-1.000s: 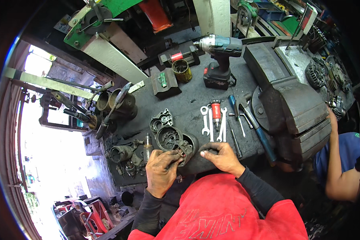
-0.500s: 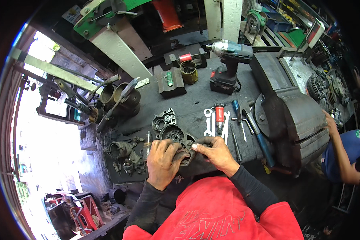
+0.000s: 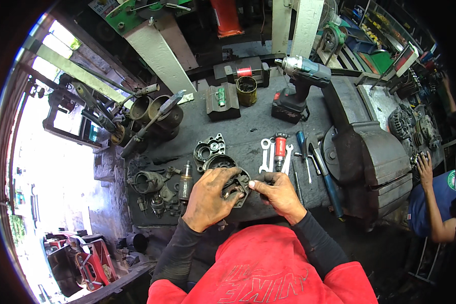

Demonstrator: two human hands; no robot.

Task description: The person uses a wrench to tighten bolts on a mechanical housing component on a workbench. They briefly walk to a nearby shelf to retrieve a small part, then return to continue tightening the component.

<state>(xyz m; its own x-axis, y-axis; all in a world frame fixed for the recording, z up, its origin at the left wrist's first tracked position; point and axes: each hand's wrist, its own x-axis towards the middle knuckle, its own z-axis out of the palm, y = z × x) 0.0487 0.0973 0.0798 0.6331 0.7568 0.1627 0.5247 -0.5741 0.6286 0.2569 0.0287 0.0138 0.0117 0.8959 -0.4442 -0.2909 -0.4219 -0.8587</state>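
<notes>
Bench [image 3: 248, 129]: dark top, tools scattered
Vise [image 3: 370, 157]: right edge of bench
Housing [image 3: 233, 182]: round metal part at near edge, open face up, long axis unclear
Left hand [image 3: 207, 200]: fingers curled over housing, gripping
Right hand [image 3: 278, 192]: fingertips pinched at housing's right rim

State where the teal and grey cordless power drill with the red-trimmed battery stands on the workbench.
In the head view, the cordless power drill stands upright at the bench's far right, behind the steel wrenches and left of the big dark bench vise.
</notes>
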